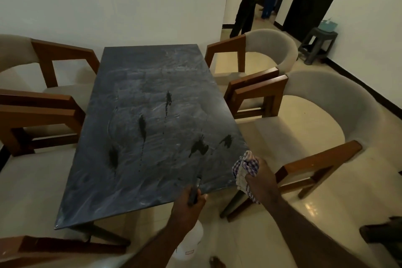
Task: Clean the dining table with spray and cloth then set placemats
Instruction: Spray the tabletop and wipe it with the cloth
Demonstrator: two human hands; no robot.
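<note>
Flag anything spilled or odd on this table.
Five dark splotches with drip trails mark the smeared tabletop toward its near half; they look like fresh spray, not yet wiped.

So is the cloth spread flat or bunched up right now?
Bunched up. The checked cloth is crumpled in the right hand at the near right corner of the table, one end hanging down.

Head view, the only one: your camera looks forward and down from above the dining table's (134, 85) near right corner, close, facing its far end.
</note>
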